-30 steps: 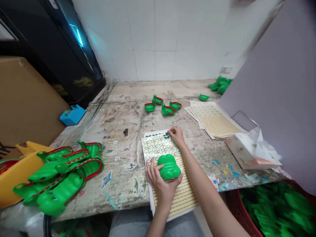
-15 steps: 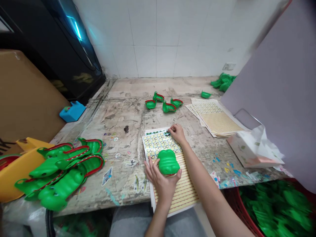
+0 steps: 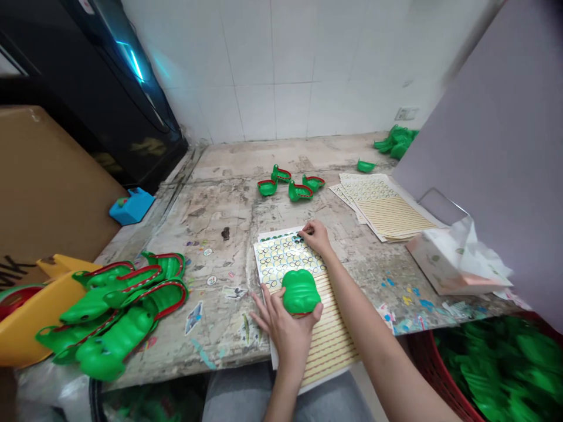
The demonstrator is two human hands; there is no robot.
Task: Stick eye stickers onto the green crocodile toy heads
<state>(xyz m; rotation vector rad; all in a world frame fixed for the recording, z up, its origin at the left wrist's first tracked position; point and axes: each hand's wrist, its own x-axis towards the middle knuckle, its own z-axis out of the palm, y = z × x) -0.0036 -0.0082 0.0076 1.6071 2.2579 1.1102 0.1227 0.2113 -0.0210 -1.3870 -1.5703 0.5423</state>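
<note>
My left hand grips a rounded green plastic crocodile-head piece from below, thumb at its right and fingers along its left. The piece sits over a sticker sheet printed with rows of eye circles above and red-edged strips below. At the sheet's top edge, my right hand has thumb and forefinger pinched at a dark eye sticker. Whether the sticker is fully off its backing cannot be made out. The green piece hides part of the sheet.
Several red-rimmed green pieces stand farther back. More sticker sheets and a tissue box lie to the right. Assembled crocodiles are heaped at the left beside a yellow container. A red basket holds green parts at lower right.
The view has shifted slightly. My left hand's outer fingers have spread a little away from the green piece. My right hand stays pinched at the sheet's top edge.
</note>
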